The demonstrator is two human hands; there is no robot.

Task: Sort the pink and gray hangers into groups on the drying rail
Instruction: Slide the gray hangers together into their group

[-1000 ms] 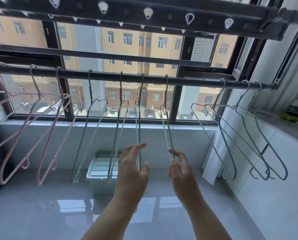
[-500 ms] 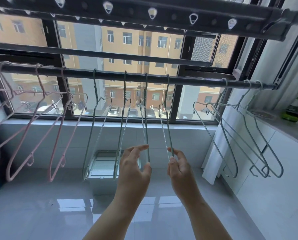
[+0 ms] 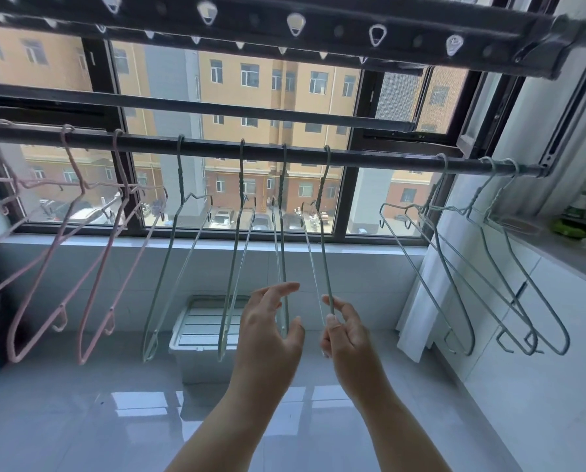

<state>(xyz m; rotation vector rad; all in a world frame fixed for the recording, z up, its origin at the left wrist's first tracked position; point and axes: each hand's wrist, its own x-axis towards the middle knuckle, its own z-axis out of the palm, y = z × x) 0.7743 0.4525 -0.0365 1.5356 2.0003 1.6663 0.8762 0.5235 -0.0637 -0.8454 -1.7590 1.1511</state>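
Left hand (image 3: 267, 338) has edged toward right hand (image 3: 349, 338), which pinches a gray hanger (image 3: 321, 185). The left, wide, brackets the next hanger (image 3: 281, 190).

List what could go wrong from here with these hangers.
1. The right hand pinches only the bottom tip of the gray hanger; a sideways tug could swing its hook off the rail.
2. The neighbouring hanger hangs close beside it, by the open left hand; the two could snag.
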